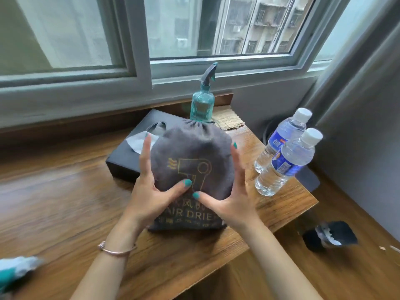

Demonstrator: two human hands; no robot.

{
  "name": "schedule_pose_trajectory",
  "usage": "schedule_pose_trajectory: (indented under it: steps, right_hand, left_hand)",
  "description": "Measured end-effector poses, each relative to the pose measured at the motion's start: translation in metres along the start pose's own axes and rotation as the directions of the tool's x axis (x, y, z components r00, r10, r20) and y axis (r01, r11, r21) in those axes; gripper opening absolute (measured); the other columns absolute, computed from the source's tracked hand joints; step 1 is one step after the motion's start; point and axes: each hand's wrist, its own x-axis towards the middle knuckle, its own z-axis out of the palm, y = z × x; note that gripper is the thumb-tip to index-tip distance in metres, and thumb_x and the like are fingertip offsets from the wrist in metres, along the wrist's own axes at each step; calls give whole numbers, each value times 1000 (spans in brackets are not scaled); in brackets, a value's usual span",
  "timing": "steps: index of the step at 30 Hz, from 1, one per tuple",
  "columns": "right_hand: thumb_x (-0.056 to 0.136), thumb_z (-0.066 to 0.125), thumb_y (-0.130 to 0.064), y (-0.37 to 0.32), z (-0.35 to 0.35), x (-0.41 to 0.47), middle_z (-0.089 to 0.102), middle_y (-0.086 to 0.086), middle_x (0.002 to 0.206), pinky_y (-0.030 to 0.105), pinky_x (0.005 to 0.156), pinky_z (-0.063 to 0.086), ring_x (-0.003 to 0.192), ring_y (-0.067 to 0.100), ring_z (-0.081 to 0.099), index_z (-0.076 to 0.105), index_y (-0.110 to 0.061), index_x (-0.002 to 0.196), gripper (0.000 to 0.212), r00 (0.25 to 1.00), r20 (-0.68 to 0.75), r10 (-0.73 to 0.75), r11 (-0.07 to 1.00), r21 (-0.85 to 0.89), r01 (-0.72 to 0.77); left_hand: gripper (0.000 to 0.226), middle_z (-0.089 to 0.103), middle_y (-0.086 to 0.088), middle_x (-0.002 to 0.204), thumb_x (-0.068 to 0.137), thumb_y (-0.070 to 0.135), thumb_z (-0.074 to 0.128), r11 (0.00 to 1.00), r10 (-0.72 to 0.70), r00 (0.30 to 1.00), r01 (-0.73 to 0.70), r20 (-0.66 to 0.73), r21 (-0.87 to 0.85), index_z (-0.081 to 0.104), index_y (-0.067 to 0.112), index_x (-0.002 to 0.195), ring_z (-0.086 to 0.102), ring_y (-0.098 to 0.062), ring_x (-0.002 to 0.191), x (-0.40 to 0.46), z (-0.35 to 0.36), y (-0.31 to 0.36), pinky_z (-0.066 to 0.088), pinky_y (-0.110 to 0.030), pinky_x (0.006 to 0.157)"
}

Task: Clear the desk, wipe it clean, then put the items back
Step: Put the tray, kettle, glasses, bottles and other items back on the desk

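Two hands bracket the grey hair-dryer pouch (192,169) on the wooden desk (65,191), left hand (149,191) and right hand (233,198) spread against its flanks, thumbs on its front, its long axis pointing away toward the black tissue box (125,163) and spray bottle (202,105).

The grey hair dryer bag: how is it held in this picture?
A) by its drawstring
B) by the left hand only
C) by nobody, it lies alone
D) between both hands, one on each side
D: the left hand and right hand press the grey hair dryer bag from both sides, fingers spread.
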Motion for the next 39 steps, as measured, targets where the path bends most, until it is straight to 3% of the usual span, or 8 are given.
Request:
schedule_pose_trajectory:
  steps: [7, 13, 16, 19, 22, 26, 34, 39]
  right_hand:
    - [64, 90, -14, -13, -25, -3, 32, -47, 133, 5, 94, 40, 124, -19, 39, 28, -41, 143, 105, 957, 273, -97, 994, -12, 105]
    - [55, 95, -19, -13, -30, -6, 53, -24, 120, 25, 86, 54, 108, -3, 55, 45, -31, 131, 91, 943, 321, 85, 996, 3, -91]
    - [53, 96, -21, -12, -32, -10, 61, -8, 114, 29, 83, 55, 105, 11, 58, 56, -31, 115, 75, 933, 326, 154, 987, -15, -158]
    - [55, 95, -20, -11, -35, -6, 50, -4, 123, 18, 84, 48, 110, 11, 50, 55, -38, 104, 66, 923, 349, 161, 986, -9, -169]
    - [57, 93, -16, -9, -36, 3, 51, -8, 131, 28, 95, 49, 122, 12, 49, 57, -35, 114, 70, 905, 406, 128, 987, 37, -156]
    - [60, 89, 0, 0, -31, 2, 69, -2, 105, 26, 74, 55, 100, 13, 65, 62, -28, 109, 62, 886, 447, 125, 951, 202, -236]
    - [86, 69, -1, 9, -10, -7, 69, -6, 88, 16, 65, 51, 81, 2, 66, 61, -23, 95, 25, 904, 352, 240, 856, 363, -369]
    - [66, 87, -2, 26, 5, -16, 62, 0, 120, 31, 85, 57, 112, 15, 60, 51, -32, 120, 72, 847, 450, 283, 812, 357, -461]
  left_hand:
    - [92, 48, 21, 138, 59, 40, 87, 951, 233, 957, -261, 174, 166, 45, 36, 141, 44, 1, 131, -32, -26, 5, 38, -18, 106]
    - [53, 69, 10, 91, 49, 53, 83, 969, 57, 998, -55, -1, 243, 65, 33, 95, 63, -4, 83, -65, -16, -7, 53, -26, 71]
    - [55, 62, 4, 96, 48, 50, 90, 982, 2, 997, 12, -72, 186, 61, 26, 89, 60, -7, 87, -80, -6, -8, 52, -33, 71]
    - [69, 40, 8, 124, 48, 46, 91, 962, 91, 993, -70, -69, 262, 46, 47, 99, 44, -18, 123, -71, -13, 3, 46, -44, 98]
    - [100, 19, 19, 149, 45, 48, 88, 961, 169, 983, -180, 68, 212, 31, 48, 127, 19, -9, 144, -52, -25, 27, 28, -41, 114]
    - [109, 43, 7, 143, 54, 38, 89, 971, 61, 917, -147, 395, 190, 27, 39, 143, 42, -5, 133, -32, -19, 41, 39, -34, 111]
    - [86, 50, -3, 127, 56, 27, 84, 976, -125, 960, 165, 252, -144, 38, 41, 127, 61, -17, 112, -35, -10, 2, 54, -37, 90]
    - [82, 58, -2, 124, 70, -13, 75, 944, -187, 935, 256, 301, -208, 43, 35, 128, 63, -8, 110, -43, -12, -11, 55, -27, 82]
